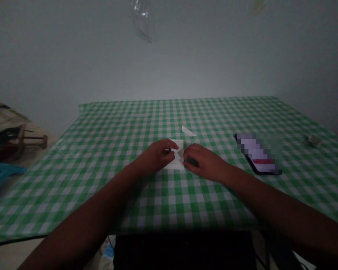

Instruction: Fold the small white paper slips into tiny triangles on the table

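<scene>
A small white sheet of paper (178, 155) lies on the green-and-white checked tablecloth (169, 120) near the middle of the table. My left hand (157, 154) rests on the paper's left side, its fingers curled and pinched on the paper's edge. My right hand (203, 162) presses down at the paper's right edge with fingers curled; a small dark thing shows under its fingers, too dim to name. The two hands almost touch over the paper.
A small white paper slip (188, 131) lies just beyond the hands. A dark phone (257, 153) lies at the right, a small crumpled object (312, 140) farther right. Left of the table stand a wooden rack (28, 140) and a blue stool (0, 176).
</scene>
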Tool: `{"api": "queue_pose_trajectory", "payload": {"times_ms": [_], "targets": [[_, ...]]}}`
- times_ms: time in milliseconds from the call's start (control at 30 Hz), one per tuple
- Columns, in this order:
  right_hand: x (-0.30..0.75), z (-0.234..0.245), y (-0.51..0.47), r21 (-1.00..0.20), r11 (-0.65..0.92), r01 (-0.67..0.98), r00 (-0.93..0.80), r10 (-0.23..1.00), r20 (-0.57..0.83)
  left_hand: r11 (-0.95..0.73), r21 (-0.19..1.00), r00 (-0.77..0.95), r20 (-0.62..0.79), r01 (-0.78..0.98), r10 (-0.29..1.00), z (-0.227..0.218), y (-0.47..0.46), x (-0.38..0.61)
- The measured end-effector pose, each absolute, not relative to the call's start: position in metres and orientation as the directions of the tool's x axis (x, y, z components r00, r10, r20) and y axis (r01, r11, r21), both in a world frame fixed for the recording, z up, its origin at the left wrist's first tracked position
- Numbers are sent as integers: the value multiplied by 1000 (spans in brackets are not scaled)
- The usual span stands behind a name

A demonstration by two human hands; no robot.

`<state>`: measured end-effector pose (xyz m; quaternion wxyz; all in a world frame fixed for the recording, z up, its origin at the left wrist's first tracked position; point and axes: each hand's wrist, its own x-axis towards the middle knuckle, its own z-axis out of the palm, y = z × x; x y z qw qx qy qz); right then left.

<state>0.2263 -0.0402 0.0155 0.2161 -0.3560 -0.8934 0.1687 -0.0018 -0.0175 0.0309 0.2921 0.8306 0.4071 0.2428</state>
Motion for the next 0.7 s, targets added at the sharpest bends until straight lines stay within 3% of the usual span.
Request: {"api": "queue_pose_trajectory", "payload": {"times_ms": [133, 267, 333, 400, 533, 700], "targets": [[222, 13, -45, -480, 722, 498, -671, 672, 313, -452, 775, 496, 208, 443, 843, 28, -17, 2], [218, 6, -48, -407, 778, 478, -732, 609, 306, -453, 782, 445, 254, 428, 859, 24, -18, 4], [218, 3, -47, -376, 786, 491, -744, 602, 288, -541, 693, 474, 316, 477, 822, 24, -18, 3], [217, 2, -46, -360, 788, 499, -754, 600, 268, -670, 516, 572, 363, 534, 735, 27, -19, 0], [217, 7, -43, -327, 779, 535, -753, 615, 235, -753, 172, 698, 290, 635, 655, 37, -20, -10], [218, 17, -42, -243, 742, 625, -717, 669, 197, -743, 23, 728, 178, 669, 662, 47, -21, -23]]}}
